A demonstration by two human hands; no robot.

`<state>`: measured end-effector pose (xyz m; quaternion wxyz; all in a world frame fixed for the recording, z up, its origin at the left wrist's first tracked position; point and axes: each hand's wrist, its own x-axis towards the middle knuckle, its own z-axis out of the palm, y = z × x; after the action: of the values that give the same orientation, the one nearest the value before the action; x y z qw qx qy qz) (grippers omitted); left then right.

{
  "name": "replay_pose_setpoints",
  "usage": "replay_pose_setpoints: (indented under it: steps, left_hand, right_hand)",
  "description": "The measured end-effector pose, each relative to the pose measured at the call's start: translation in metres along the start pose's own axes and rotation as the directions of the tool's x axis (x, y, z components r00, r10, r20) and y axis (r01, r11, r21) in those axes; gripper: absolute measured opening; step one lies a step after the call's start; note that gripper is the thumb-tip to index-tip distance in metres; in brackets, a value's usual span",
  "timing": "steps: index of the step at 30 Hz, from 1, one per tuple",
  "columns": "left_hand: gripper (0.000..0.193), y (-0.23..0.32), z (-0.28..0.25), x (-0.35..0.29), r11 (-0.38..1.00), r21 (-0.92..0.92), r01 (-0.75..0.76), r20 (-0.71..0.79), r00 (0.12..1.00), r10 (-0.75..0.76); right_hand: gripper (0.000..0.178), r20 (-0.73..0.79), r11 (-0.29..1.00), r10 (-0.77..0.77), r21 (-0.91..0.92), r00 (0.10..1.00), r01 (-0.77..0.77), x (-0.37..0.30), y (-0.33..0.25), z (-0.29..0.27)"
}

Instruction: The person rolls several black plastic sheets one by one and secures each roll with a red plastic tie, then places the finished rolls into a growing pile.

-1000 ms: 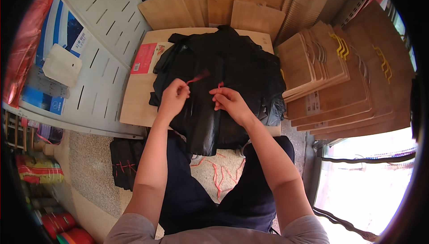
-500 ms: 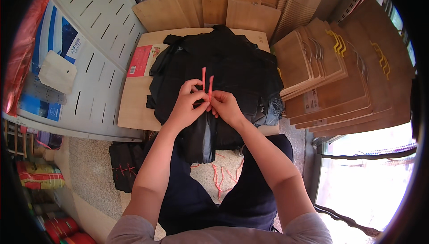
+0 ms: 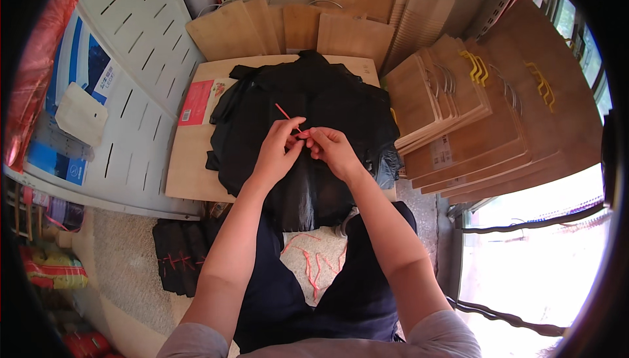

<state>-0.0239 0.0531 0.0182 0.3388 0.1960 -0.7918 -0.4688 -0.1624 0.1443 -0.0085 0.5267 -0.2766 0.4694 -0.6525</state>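
Both hands meet over a broad pile of black plastic bags (image 3: pixel 262 96) on a low wooden board. Between my fingers runs a thin pink-red strip of plastic string (image 3: pixel 282 111), one end sticking up to the upper left. My left hand (image 3: pixel 280 148) pinches it with thumb and fingers. The fingertips of my right hand (image 3: pixel 333 151) are closed on the same string, almost touching the left ones. A folded black bundle (image 3: pixel 295 194) lies under my hands and hangs over the board's near edge; whether the string passes round it is hidden.
The wooden board (image 3: pixel 180 174) carries a pink-labelled package (image 3: pixel 196 102). Black bundles tied with red string (image 3: pixel 177 260) lie on the floor at left. Loose red strips (image 3: pixel 314 269) lie between my legs. Cutting boards (image 3: pixel 452 135) stand at right; a white slotted panel (image 3: pixel 124 122) stands at left.
Two string ends stood upright before; now one slants to the upper left and the other is drawn down between my fingertips. The whole view has shifted slightly.
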Motion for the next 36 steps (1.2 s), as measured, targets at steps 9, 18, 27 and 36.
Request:
replay_pose_setpoints:
  steps: [9, 18, 27, 36]
  left_hand:
    - [0.022, -0.026, -0.02, 0.007, 0.953, -0.002, 0.304, -0.402, 0.872, -0.279]
    - [0.016, -0.026, -0.094, 0.009, 0.762, -0.615, 0.2, -0.435, 0.72, -0.54]
    - [0.017, 0.027, 0.028, 0.001, 0.935, -0.227, 0.272, -0.02, 0.959, -0.284]
    - [0.022, 0.017, 0.033, 0.029, 0.98, -0.02, 0.198, 0.106, 0.975, -0.194]
  right_hand:
    - [0.02, -0.049, 0.982, 0.069, 0.177, 0.996, -0.059, -0.009, 0.004, 0.008]
    - [0.017, -0.174, 0.989, 0.142, -0.003, 0.974, -0.145, -0.018, 0.006, -0.005]
    - [0.015, 0.003, 0.968, -0.012, -0.25, 1.0, 0.012, -0.009, 0.022, 0.027]
    - [0.013, 0.195, 0.97, 0.117, 0.188, 0.974, -0.155, -0.001, 0.031, 0.006]
